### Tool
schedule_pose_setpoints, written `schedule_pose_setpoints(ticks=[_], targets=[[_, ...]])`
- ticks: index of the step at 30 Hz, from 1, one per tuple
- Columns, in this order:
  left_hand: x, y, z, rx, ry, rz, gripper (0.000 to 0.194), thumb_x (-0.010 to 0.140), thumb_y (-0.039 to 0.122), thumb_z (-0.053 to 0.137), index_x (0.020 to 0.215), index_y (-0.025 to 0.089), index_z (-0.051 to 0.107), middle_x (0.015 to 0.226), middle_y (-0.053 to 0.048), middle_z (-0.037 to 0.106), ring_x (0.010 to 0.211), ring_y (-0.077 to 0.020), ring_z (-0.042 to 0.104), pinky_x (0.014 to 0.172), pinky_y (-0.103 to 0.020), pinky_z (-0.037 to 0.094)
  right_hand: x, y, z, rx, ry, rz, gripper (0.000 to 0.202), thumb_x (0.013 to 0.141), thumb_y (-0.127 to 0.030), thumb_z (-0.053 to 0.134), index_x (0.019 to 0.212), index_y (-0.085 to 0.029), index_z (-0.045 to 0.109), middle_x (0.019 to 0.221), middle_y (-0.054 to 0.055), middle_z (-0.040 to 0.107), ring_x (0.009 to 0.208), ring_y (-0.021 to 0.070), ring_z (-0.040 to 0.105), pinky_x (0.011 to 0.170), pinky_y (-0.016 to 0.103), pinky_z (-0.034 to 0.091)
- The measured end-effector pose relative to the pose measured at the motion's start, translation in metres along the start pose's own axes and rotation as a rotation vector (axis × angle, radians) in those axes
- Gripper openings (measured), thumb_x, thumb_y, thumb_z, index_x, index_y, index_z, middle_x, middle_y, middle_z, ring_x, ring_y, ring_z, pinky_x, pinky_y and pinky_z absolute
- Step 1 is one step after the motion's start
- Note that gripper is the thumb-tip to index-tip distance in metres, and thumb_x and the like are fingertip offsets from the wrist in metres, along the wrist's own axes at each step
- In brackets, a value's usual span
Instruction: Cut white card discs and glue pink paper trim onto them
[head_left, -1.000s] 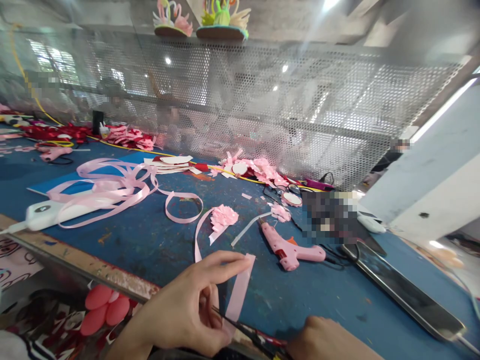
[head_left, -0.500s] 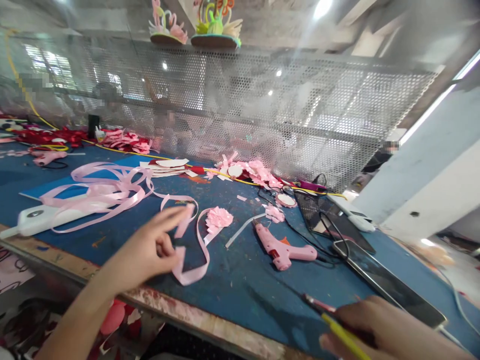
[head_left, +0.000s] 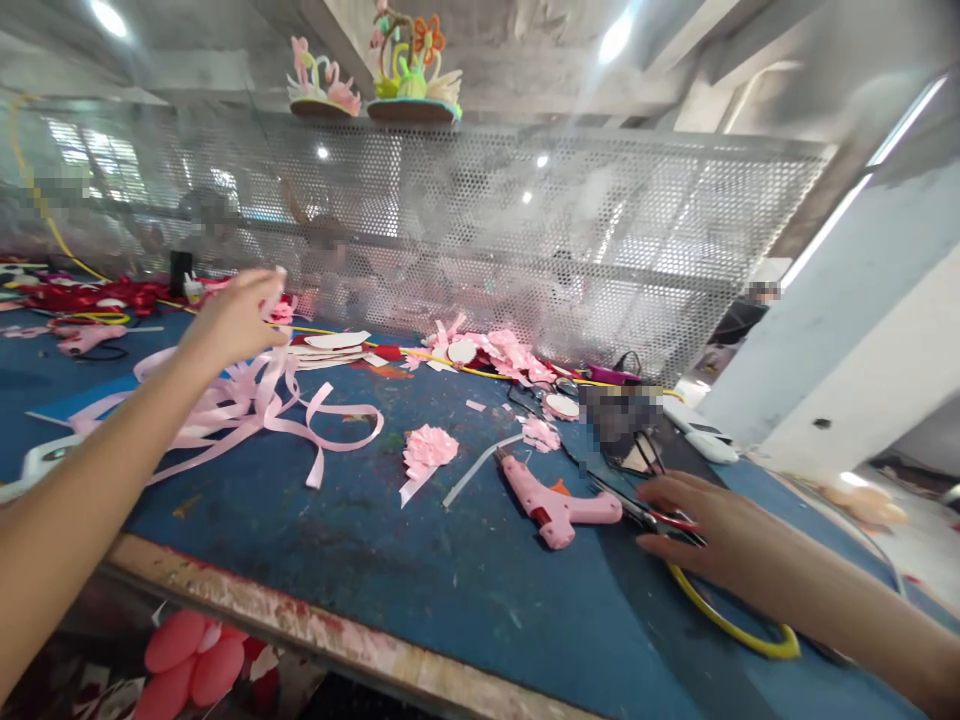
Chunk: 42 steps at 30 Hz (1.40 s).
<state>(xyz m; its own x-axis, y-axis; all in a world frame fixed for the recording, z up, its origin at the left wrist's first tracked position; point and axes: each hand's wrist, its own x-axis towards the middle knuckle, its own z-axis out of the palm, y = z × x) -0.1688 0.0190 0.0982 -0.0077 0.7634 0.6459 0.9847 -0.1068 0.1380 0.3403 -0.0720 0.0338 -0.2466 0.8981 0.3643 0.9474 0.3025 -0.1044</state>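
A left hand [head_left: 232, 322] pinches pink ribbon [head_left: 316, 468], upper left, its loops liable to tangle if tugged; the right hand's [head_left: 727, 545] grip on scissors [head_left: 676, 520], lower right, is unclear.

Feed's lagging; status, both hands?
Left hand: raised, gripping pale pink satin ribbon. Right hand: on metal scissors with red-and-yellow handles. Pink plastic glue gun beside blades.

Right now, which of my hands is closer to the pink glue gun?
Your right hand. It's at the scissors, just right of the glue gun's handle. Your left hand is far off to the gun's left, up over the pink ribbon.
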Motion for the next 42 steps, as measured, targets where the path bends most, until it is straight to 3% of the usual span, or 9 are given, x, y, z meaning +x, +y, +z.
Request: schedule_pose_setpoints(ticks=[4, 7, 11, 17, 25, 29, 33, 37, 42], targets=[[0.003, 0.014, 0.051, -0.116, -0.353, 0.118, 0.075, 0.067, 0.019, 0.063, 0.136, 0.008, 0.037, 0.144, -0.015, 0.035, 0.109, -0.0247, 0.056, 0.094, -0.032, 0.044, 0.019, -0.037, 0.009, -0.061, -0.352, -0.128, 0.046, 0.073, -0.021, 0.057, 0.119, -0.019, 0.056, 0.121, 0.016, 0.057, 0.109, 0.0294, 0.055, 0.089, 0.039, 0.044], [0.002, 0.022, 0.087, -0.142, -0.464, 0.194, 0.072, 0.064, 0.017, 0.064, 0.133, 0.012, 0.044, 0.141, -0.015, 0.039, 0.101, -0.0236, 0.061, 0.085, -0.03, 0.048, 0.034, -0.057, 0.018, -0.091, -0.419, -0.2, 0.053, 0.069, -0.01, 0.05, 0.122, -0.016, 0.052, 0.121, 0.014, 0.057, 0.112, 0.028, 0.052, 0.092, 0.04, 0.041], [0.002, 0.034, 0.109, -0.19, -0.4, 0.318, 0.053, 0.073, 0.027, 0.06, 0.125, 0.015, 0.054, 0.134, -0.014, 0.05, 0.118, -0.0271, 0.051, 0.097, -0.037, 0.04, 0.043, -0.067, 0.025, -0.08, -0.432, -0.273, 0.042, 0.063, -0.003, 0.045, 0.1, -0.016, 0.06, 0.105, 0.011, 0.062, 0.099, 0.0242, 0.057, 0.081, 0.034, 0.043], [-0.007, 0.079, 0.088, -0.397, -0.122, 0.229, 0.024, 0.085, 0.029, 0.049, 0.095, 0.02, 0.069, 0.101, -0.006, 0.07, 0.095, -0.0207, 0.064, 0.087, -0.034, 0.046, 0.035, -0.069, 0.022, -0.056, -0.248, -0.166, 0.039, 0.062, -0.01, 0.046, 0.099, -0.018, 0.054, 0.105, 0.008, 0.057, 0.081, 0.0195, 0.059, 0.063, 0.027, 0.04], [-0.032, 0.111, 0.074, -0.765, -0.191, 0.098, 0.02, 0.077, 0.033, 0.06, 0.09, 0.019, 0.066, 0.102, -0.005, 0.07, 0.087, -0.0182, 0.066, 0.081, -0.03, 0.048, 0.032, -0.064, 0.031, 0.013, -0.279, -0.159, 0.044, 0.061, -0.013, 0.048, 0.104, -0.018, 0.058, 0.105, 0.009, 0.059, 0.093, 0.0239, 0.057, 0.078, 0.033, 0.043], [-0.038, 0.116, 0.07, -0.845, -0.188, 0.063, 0.022, 0.075, 0.037, 0.064, 0.089, 0.021, 0.066, 0.099, -0.006, 0.07, 0.094, -0.0206, 0.063, 0.089, -0.035, 0.044, 0.034, -0.067, 0.031, 0.084, -0.143, -0.233, 0.054, 0.059, -0.007, 0.046, 0.111, -0.017, 0.055, 0.122, 0.012, 0.052, 0.113, 0.0268, 0.048, 0.095, 0.041, 0.037], [-0.049, 0.14, 0.06, -1.217, -0.414, -0.117, 0.034, 0.069, 0.025, 0.07, 0.101, 0.02, 0.059, 0.086, -0.005, 0.07, 0.082, -0.0187, 0.066, 0.075, -0.031, 0.049, 0.037, -0.09, 0.025, 0.188, 0.119, -0.281, 0.036, 0.076, -0.011, 0.045, 0.11, -0.02, 0.052, 0.114, 0.01, 0.057, 0.107, 0.0227, 0.054, 0.089, 0.037, 0.044], [-0.066, 0.171, 0.049, -1.608, -0.715, -0.391, 0.041, 0.068, 0.014, 0.071, 0.104, 0.018, 0.052, 0.074, -0.002, 0.066, 0.069, -0.0149, 0.067, 0.059, -0.023, 0.049, 0.044, -0.116, 0.03, 0.112, 0.326, -0.539, 0.02, 0.087, -0.019, 0.047, 0.106, -0.02, 0.055, 0.096, 0.007, 0.066, 0.087, 0.0193, 0.06, 0.078, 0.033, 0.046], [-0.086, 0.186, 0.047, -1.819, -0.814, -0.565, 0.042, 0.067, 0.004, 0.069, 0.102, 0.015, 0.049, 0.073, 0.0, 0.065, 0.059, -0.0065, 0.062, 0.059, -0.017, 0.049, 0.047, -0.124, 0.044, 0.088, 0.411, -0.664, 0.02, 0.088, -0.019, 0.051, 0.107, -0.019, 0.059, 0.083, 0.005, 0.067, 0.072, 0.0148, 0.059, 0.066, 0.027, 0.044]])
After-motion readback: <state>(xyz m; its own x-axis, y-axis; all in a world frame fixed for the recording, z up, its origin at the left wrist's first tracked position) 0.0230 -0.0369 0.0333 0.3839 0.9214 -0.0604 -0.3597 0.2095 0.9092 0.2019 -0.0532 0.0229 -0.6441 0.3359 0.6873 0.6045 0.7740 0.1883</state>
